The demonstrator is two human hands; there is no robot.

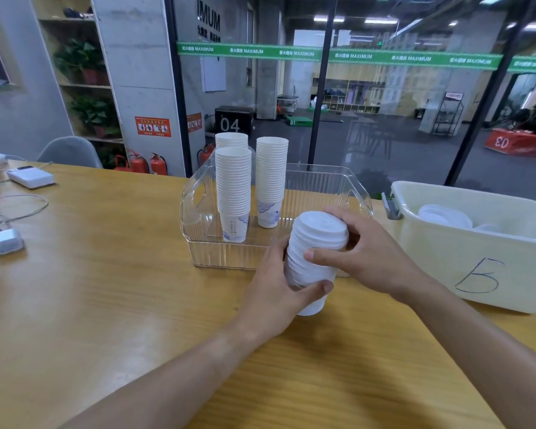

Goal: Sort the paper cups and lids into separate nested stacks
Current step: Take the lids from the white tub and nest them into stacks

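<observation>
Head view, lid stack (316,243) gripped between left hand (273,292), right hand (369,258)

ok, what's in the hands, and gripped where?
Both hands hold the lid stack. Left hand wraps its lower part, thumb across the front. Right hand grips the upper part from the right side, near the top.

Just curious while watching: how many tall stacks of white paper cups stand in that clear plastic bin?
3. One front-left stack, one front-right stack, and one rear stack mostly hidden behind the front-left one. More could be hidden behind these.
</observation>
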